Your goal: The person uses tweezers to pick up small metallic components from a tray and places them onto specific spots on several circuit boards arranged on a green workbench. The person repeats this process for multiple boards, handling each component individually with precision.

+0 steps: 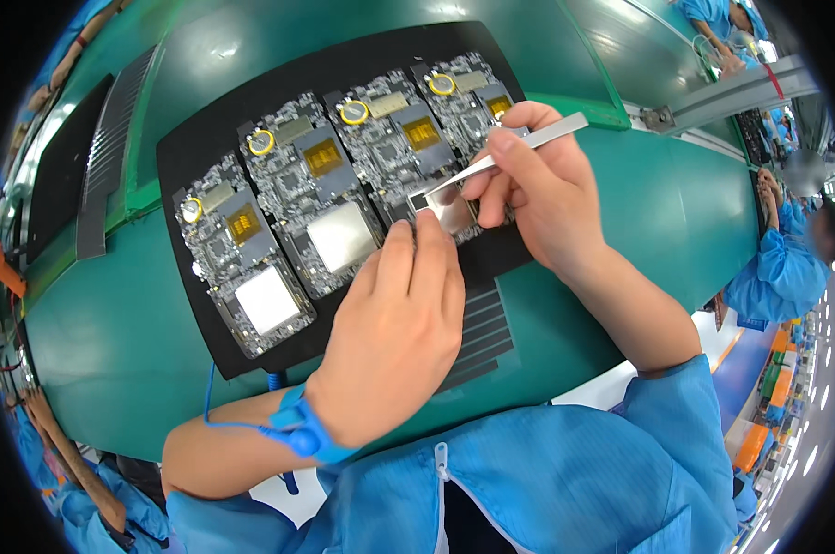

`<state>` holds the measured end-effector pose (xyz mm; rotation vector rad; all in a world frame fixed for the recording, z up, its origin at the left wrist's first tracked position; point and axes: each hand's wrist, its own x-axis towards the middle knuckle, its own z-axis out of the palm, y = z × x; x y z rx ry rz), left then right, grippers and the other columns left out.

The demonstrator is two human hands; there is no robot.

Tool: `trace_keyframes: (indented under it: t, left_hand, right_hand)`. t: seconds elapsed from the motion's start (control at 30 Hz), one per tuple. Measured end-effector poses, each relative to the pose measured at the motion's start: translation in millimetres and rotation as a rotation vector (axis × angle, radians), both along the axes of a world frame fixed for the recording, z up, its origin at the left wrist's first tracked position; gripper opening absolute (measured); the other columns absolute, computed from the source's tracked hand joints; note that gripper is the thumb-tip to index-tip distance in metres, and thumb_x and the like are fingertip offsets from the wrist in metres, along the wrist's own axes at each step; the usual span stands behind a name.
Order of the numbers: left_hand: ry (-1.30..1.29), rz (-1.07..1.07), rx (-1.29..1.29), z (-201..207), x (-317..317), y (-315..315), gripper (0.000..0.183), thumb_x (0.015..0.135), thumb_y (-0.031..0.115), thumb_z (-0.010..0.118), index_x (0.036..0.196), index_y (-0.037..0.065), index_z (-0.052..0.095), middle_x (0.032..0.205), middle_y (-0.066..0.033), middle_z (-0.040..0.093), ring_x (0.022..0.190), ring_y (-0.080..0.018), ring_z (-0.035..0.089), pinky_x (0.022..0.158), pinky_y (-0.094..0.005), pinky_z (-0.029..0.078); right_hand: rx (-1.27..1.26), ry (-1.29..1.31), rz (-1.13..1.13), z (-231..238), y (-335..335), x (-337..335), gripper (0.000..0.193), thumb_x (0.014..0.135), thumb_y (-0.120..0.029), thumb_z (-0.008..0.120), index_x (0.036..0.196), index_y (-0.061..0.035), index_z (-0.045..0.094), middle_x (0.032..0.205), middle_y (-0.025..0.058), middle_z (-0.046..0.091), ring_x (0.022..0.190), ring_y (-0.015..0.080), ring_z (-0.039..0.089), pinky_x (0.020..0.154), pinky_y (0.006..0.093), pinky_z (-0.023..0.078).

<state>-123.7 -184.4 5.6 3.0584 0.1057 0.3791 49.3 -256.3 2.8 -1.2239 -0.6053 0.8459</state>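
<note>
My right hand (551, 194) is closed around silver tweezers (547, 134), their tips down on the third circuit board from the left. At the tips is a small dark piece (419, 200) by the edge of a shiny metal cover (450, 210). My left hand (394, 323) reaches in from below, fingers stretched out and fingertips touching that board beside the tweezer tips. Several similar circuit boards (293, 175) lie in a row on a black pad (191, 157), each with a round yellow-rimmed cell and an amber patch. My fingers partly cover the two right boards.
Dark strips (478, 342) lie on the green table (685, 212) below the pad; a strip sheet (113, 157) lies at far left. A blue wrist strap (302, 429) with a cord circles my left wrist. A metal rail (741, 92) crosses the right. Co-workers in blue (787, 272) sit around.
</note>
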Motion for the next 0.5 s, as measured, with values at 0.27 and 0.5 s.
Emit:
trace_keyframes:
  t: [0.27,0.5]
  left_hand:
    - [-0.064,-0.049,0.115,-20.3,1.1,5.2,0.042,0.077,0.014,0.062,0.107,-0.014,0.058,0.11,-0.0267,0.056,0.1,-0.0349,0.055,0.081,-0.0352,0.051]
    - [-0.064,-0.046,0.063,-20.1,0.7,4.7,0.04,0.079,0.015,0.061,0.106,-0.014,0.058,0.11,-0.0282,0.057,0.102,-0.0365,0.055,0.086,-0.0368,0.05]
  right_hand:
    - [-0.091,-0.046,0.028,-9.3,9.9,1.3,0.024,0.094,-0.014,0.052,0.108,-0.004,0.035,0.07,0.0113,0.061,0.049,0.0116,0.058,0.043,0.0205,0.044]
    - [-0.149,-0.088,0.025,-7.0,12.2,0.7,0.02,0.096,-0.012,0.046,0.111,-0.0054,0.034,0.071,0.015,0.063,0.045,0.0136,0.057,0.045,0.0223,0.048]
